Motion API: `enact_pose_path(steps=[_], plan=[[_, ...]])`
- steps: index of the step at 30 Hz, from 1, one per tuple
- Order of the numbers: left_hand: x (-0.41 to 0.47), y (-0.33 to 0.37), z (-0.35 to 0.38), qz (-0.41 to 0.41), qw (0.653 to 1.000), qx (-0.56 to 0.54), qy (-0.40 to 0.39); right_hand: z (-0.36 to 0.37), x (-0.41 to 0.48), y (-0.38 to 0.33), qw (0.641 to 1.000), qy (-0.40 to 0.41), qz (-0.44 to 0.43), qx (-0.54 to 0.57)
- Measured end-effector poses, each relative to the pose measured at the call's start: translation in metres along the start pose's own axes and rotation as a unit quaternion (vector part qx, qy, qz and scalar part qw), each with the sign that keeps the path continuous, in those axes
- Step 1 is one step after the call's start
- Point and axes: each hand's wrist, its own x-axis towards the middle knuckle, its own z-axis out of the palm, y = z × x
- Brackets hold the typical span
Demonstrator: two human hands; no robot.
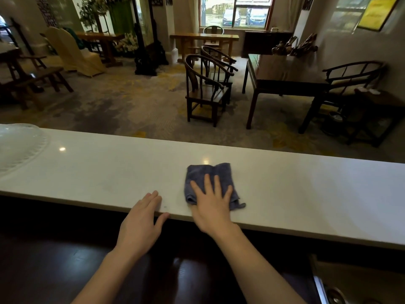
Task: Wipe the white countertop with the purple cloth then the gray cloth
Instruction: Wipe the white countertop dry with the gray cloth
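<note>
right hand (213, 205) flat, fingers spread, pressing purple cloth (210, 178) on white countertop (306, 194), near front edge. not gripping. left hand (140, 222) open, resting on edge, holding nothing. looks like first wipe going on. gray cloth not seen; that part left.

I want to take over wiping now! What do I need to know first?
Right hand: flat, fingers spread, pressing the cloth onto the white countertop, near its front edge.
Left hand: empty, open, resting on the countertop's front edge beside the cloth, not touching it.
The cloth looks bluish-purple, folded. No second cloth is in view.
Done: cannot tell how much is already wiped.
Left: finish wiping with this cloth, then find the other cloth and wipe again.
</note>
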Motion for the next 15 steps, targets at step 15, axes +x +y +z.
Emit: enact_pose_path(steps=[15], plan=[[-0.001,0.002,-0.001,-0.012,1.000,-0.009,-0.010,-0.004,-0.039,0.019,0.984,0.030,-0.174,0.007]])
